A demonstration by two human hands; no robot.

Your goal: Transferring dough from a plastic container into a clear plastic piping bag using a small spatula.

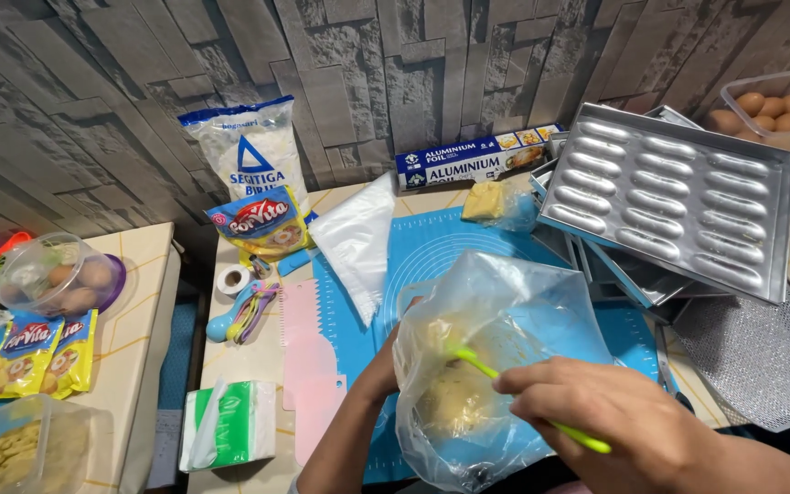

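Nearest us, our right hand (619, 412) is curled tight round a slim yellow-green plastic spatula (523, 400), gripping its handle. The tool's long axis runs from lower right up to upper left, its working end pointing into the open mouth of a clear plastic piping bag (496, 366). Our left hand (386, 361) is mostly hidden behind the bag; it seems to grip it from outside, though we cannot see how the fingers sit. The bag stands over the blue silicone baking mat (441, 242), just in front of us. We judge the filling partly done: pale yellow dough (454, 398) already sits low in the bag. Beyond lie a pink plastic scraper (308, 366), a spare folded piping bag (358, 238) and an empty silver oval-cavity baking tray (669, 197).
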